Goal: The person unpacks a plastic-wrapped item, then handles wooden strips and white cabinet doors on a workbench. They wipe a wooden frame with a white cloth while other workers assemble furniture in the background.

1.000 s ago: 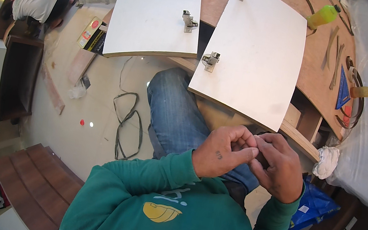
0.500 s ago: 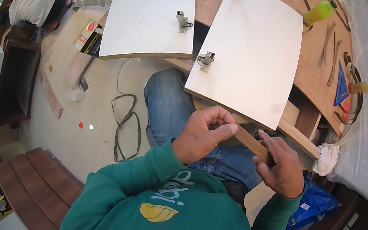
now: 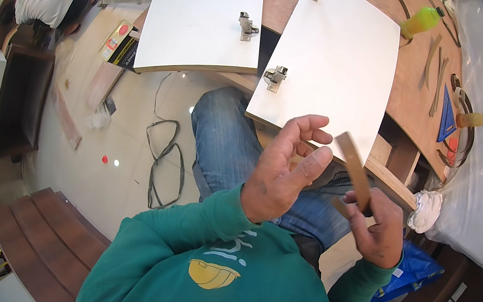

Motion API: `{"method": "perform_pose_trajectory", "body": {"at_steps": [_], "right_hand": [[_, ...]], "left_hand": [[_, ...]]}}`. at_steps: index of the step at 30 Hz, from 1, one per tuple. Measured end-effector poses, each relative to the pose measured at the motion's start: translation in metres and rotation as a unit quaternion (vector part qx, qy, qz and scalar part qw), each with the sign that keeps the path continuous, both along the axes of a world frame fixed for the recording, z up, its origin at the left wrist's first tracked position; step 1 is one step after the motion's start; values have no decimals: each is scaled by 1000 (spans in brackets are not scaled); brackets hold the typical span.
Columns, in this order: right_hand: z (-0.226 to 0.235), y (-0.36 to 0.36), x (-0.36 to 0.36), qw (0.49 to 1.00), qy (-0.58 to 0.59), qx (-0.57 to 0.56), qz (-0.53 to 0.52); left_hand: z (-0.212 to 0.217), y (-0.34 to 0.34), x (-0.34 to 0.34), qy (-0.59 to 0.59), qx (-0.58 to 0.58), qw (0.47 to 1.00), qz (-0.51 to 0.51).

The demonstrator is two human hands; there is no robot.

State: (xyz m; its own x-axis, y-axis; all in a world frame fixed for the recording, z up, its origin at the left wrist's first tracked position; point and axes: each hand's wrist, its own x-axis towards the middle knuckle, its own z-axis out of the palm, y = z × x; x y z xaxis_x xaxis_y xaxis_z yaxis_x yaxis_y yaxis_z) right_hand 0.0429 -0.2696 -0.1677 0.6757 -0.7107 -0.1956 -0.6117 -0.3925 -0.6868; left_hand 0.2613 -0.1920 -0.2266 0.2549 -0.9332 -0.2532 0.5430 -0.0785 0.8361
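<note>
A thin brown strip stands out from the right hand, over the lap by the right white panel's near edge.
Flat, narrow and slightly blurred, it slants far and left from the right hand's pinch, a short piece showing nearer; the left hand is loosely spread and bare, whereas half a second earlier it pinches the strip's other end.

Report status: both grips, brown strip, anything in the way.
Left grip open, empty. Right grip pinching brown strip, upper end free. White panel just beyond; no obstruction visible.
</note>
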Motion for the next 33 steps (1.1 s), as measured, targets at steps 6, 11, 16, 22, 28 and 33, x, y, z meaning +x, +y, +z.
{"method": "perform_pose_trajectory", "body": {"at_steps": [6, 11, 16, 22, 28, 33], "right_hand": [[-7, 2, -39, 912, -273, 156, -262], [-26, -5, -63, 810, -431, 208, -339], [-46, -11, -68, 732, -481, 206, -436], [-27, -30, -116, 772, -453, 22, -445], [-21, -49, -96, 824, -283, -86, -482], [-77, -62, -85, 899, -147, -30, -411]], "left_hand": [[-45, 20, -10, -212, 72, 962, -158], [-65, 31, -4, -111, 141, 975, -130], [-67, 33, 11, -199, 78, 974, -73], [-73, 3, 62, -427, 135, 890, 83], [-117, -20, 111, -474, 197, 855, 78], [-136, -25, 112, -437, 218, 871, 49]]}}
